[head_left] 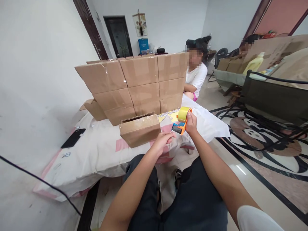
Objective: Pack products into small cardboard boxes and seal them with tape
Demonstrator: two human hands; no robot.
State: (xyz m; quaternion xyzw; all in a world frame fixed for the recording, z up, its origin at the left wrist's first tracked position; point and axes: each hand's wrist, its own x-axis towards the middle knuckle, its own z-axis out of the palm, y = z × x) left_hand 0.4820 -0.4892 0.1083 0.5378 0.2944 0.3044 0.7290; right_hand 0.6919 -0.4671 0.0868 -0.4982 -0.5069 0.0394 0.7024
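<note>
My right hand (pixel 192 123) grips an orange tape dispenser (pixel 183 127) loaded with a wide roll of yellowish packing tape (pixel 183 114). The dispenser's dark blade end points down and left, towards my left hand (pixel 164 141). The left fingers are drawn together just below that end; whether they pinch a strip of tape is too small to tell. Close beyond my left hand, a small cardboard box (pixel 141 130) rests on the covered table, a dark gap showing along its top.
Behind it rises a stack of taped cardboard boxes (pixel 141 85). An open-flapped box (pixel 96 109) and a black phone-like slab (pixel 73 138) lie left on the white cloth (pixel 96 157). A person (pixel 197 75) sits beyond the stack. A dark chair (pixel 271 102) stands right.
</note>
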